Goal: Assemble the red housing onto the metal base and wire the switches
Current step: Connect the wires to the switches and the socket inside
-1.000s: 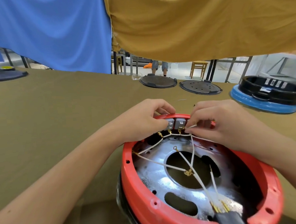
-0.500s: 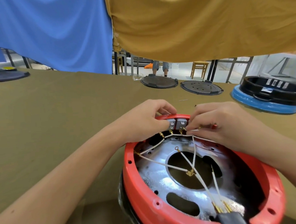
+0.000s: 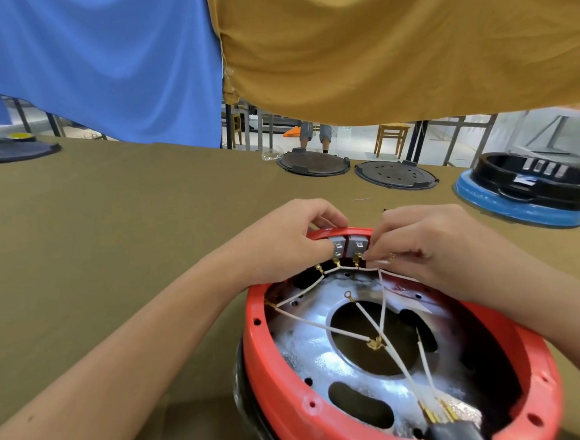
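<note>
red housing | silver metal base | white wires | grey switches | olive table

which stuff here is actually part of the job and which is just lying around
In the job: red housing, metal base, two grey switches, white wires, left hand, right hand.

Lying about: two dark round lids, blue-and-black unit.
</note>
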The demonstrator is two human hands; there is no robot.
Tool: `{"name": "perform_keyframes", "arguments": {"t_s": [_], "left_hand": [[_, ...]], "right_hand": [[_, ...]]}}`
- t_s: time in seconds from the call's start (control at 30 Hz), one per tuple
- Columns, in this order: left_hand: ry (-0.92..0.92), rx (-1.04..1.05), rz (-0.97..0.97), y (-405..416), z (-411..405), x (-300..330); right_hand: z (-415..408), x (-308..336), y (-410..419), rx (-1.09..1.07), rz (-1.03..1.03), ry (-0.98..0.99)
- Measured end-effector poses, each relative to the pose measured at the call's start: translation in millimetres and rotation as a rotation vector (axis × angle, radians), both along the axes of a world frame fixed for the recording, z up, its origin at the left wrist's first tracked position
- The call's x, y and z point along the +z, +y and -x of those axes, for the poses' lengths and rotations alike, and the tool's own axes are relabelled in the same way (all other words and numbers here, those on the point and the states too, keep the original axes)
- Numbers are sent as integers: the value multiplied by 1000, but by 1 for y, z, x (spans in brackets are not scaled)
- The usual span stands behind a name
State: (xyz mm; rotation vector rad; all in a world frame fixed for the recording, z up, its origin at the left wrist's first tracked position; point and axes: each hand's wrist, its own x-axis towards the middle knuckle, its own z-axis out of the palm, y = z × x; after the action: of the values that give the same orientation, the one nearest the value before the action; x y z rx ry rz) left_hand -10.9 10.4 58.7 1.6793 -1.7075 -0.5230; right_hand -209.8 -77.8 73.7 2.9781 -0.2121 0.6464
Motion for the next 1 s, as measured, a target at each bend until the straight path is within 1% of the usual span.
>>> {"name": "perform_keyframes", "arguments": {"t_s": [0.33,0.57,0.67,0.8,0.87,0.93,1.0], "left_hand": [[-10,9,29,-2,-1,-2],[-9,13,39,0,-1,-3],[-10,10,43,1,-1,-3],[-19,14,38,1,-1,-3],[-23,20,24,1,0,-2],[-47,10,24,2,0,-2],[-98,-9,71,3,0,-2]], "right_hand": [[-7,0,-4,-28,33,106],[-16,12,-5,16,157,220],[-17,12,-6,27,201,217],[-18,8,-5,14,201,186],[-15,7,-6,3,134,126],[-7,8,-9,-44,-34,19],[4,10,-10,-80,-229,-109]]}}
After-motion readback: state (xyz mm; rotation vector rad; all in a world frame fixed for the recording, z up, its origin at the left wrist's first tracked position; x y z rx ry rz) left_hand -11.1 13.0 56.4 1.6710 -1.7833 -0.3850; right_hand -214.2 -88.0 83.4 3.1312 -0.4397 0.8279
